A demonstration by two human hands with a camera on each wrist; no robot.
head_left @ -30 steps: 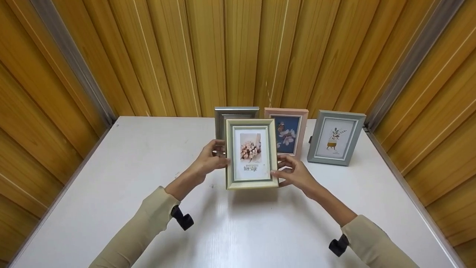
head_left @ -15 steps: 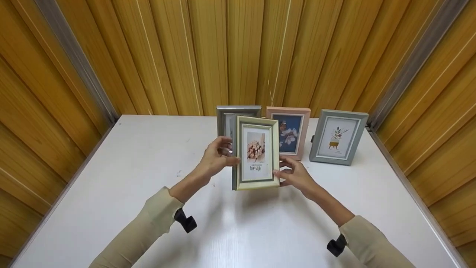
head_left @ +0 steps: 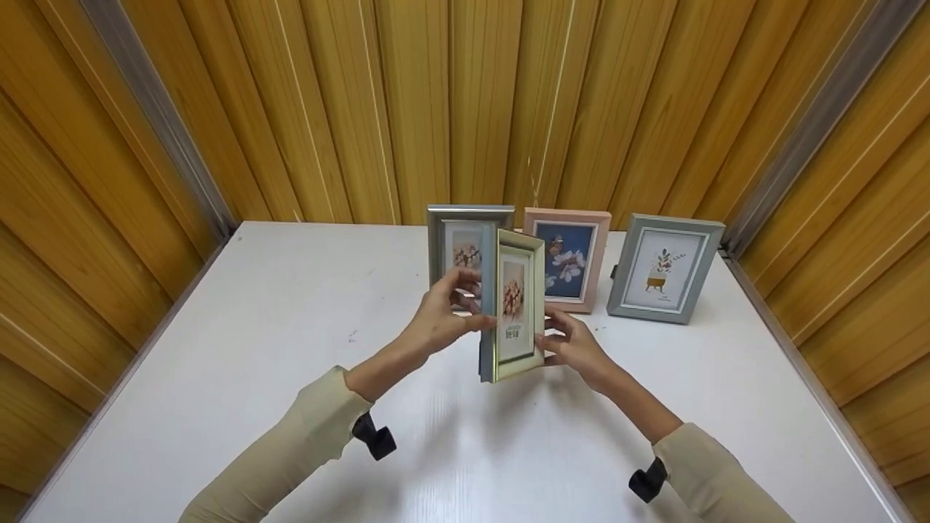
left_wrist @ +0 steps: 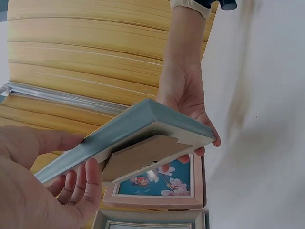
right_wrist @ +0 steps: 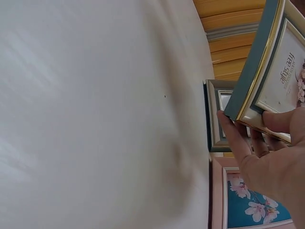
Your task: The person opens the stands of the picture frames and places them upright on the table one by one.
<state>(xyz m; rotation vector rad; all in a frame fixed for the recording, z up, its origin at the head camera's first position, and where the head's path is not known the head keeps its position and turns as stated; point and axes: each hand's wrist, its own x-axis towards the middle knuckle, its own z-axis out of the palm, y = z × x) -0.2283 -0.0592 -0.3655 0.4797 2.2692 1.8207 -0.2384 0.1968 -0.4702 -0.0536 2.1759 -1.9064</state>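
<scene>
Between both hands a cream picture frame (head_left: 519, 301) with blue-grey sides is held upright above the white table, its face angled to the right. My left hand (head_left: 445, 316) grips its left side edge, thumb in front and fingers behind. My right hand (head_left: 577, 347) pinches the right edge low down, near the bottom corner. In the left wrist view the brown backing (left_wrist: 143, 155) of the frame shows. The right wrist view shows the thumb (right_wrist: 279, 121) on the front of its border.
Behind it stand a silver-grey picture frame (head_left: 436, 240), partly hidden, and a pink picture frame (head_left: 601, 247) with a flower picture. A grey-green picture frame (head_left: 686, 290) stands at the right of the white table (head_left: 327, 290). Wood-patterned panels (head_left: 407, 109) enclose the table.
The cream picture frame has turned from facing the camera to nearly edge-on, its left side swinging forward and right with my left hand. The silver-grey frame's picture now shows more.
</scene>
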